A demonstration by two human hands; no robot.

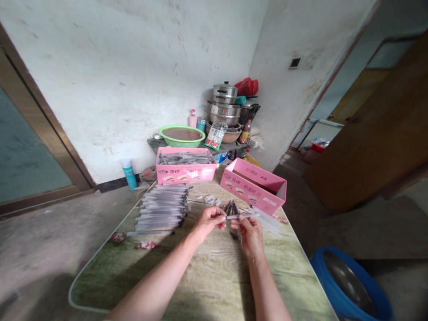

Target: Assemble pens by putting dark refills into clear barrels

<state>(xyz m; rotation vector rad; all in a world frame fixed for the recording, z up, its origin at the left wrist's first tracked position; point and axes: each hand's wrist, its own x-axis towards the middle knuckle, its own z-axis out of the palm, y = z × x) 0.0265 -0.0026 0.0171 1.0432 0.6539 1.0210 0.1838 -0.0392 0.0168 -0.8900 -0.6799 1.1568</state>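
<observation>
Pinched at both ends by thumb and fingers, a slim pen (233,217) lies nearly level between our left hand (211,218) and our right hand (251,232) in the head view. Both grips look narrow, with fingertips closed around the barrel; exactly how firmly we cannot tell. It is above the table (214,276), in front of the second pink box (252,189). We judge it light and stiff, probably plastic, smooth enough to roll or slip if our fingers are damp. A thin barrel like this may flex or crack if bent, so we do best holding near each end and pushing straight along its length. On our left, a row of pens (163,207) lies loosely aligned; to our right, pale tubes (267,221) fan out, likely just as slippery.
</observation>
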